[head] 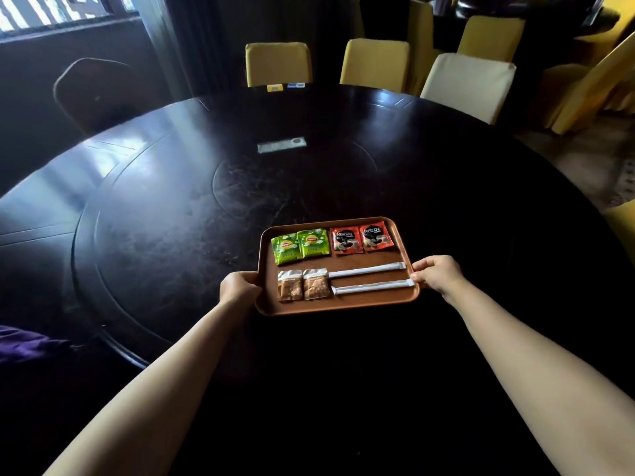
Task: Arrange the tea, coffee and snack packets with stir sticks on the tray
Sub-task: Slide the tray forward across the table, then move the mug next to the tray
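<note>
Lower centre of frame: brown rectangular plastic tray [338, 305] on dark round table [171, 201], left hand [239, 286], right hand [438, 273] fingers clamped on short rims. Stiff, light; loose packets likely slide, keep level.

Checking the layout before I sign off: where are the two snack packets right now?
Head view: the snack packets lie side by side in the tray's near-left corner, below the green tea packets, left of the stir sticks.

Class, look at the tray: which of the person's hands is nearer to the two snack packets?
Left. The left hand grips the tray edge right beside the snack packets. The right hand holds the opposite edge, beyond the stir sticks.
</note>
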`<act>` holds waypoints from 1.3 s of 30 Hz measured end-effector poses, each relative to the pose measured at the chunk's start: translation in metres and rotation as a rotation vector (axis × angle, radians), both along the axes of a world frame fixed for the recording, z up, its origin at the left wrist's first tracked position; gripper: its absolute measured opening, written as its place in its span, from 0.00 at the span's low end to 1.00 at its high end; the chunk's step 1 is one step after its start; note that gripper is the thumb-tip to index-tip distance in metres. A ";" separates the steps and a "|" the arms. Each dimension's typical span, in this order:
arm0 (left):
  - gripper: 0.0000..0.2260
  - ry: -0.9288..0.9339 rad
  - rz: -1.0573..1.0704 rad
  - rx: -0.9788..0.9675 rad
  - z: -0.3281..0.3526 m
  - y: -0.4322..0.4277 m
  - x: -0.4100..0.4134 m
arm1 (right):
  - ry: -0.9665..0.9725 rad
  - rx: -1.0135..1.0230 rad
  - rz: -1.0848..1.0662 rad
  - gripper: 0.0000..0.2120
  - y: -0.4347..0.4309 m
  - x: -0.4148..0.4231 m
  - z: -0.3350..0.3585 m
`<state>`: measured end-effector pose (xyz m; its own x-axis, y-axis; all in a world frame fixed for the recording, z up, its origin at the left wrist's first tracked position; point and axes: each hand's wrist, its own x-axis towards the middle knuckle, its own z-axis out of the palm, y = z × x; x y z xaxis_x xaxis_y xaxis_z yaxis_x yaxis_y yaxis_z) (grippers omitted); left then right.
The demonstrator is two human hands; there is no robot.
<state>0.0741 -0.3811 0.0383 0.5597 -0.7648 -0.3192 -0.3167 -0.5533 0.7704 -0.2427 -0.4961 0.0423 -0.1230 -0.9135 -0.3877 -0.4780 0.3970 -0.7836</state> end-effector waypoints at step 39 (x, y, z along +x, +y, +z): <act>0.20 -0.259 -0.433 0.297 0.033 0.131 -0.011 | 0.470 -0.131 0.520 0.20 0.095 0.040 0.030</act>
